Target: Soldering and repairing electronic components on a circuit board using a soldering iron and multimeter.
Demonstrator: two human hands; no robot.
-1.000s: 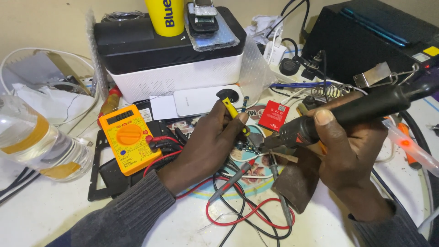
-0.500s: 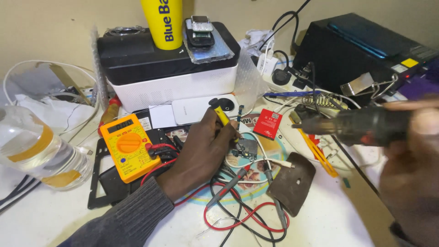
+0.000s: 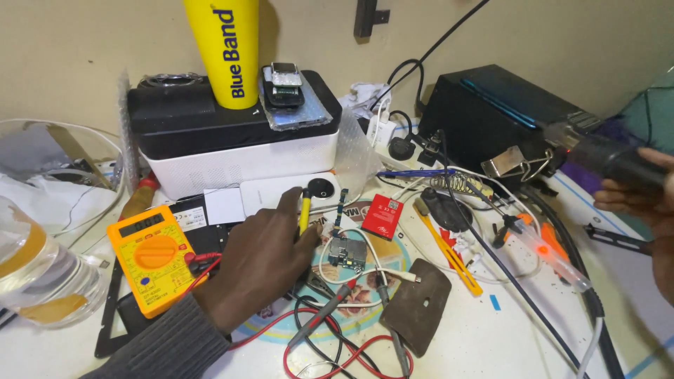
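My left hand [image 3: 260,263] rests on the cluttered bench, gripping a thin yellow-handled tool [image 3: 304,210] whose tip points down beside a small circuit board [image 3: 346,251]. My right hand [image 3: 649,210] is at the far right edge, holding a dark cylindrical hot-air handpiece [image 3: 607,156] raised next to the black station box [image 3: 495,112]. The handpiece nozzle points left toward a metal holder clip [image 3: 516,163]. A small red box [image 3: 382,216] lies just right of the board.
A yellow multimeter [image 3: 151,256] with red and black leads [image 3: 337,344] sits left of my hand. A white-and-black box [image 3: 232,151] carries a yellow cylinder [image 3: 223,49] and a phone [image 3: 283,85]. A brown pad [image 3: 415,305], orange tweezers [image 3: 449,249] and a plastic bottle [image 3: 38,277] lie around.
My right hand has carried the hot-air handpiece away from the board, up and to the right toward the station. The left hand stays on the yellow tool. The camera has tilted upward.
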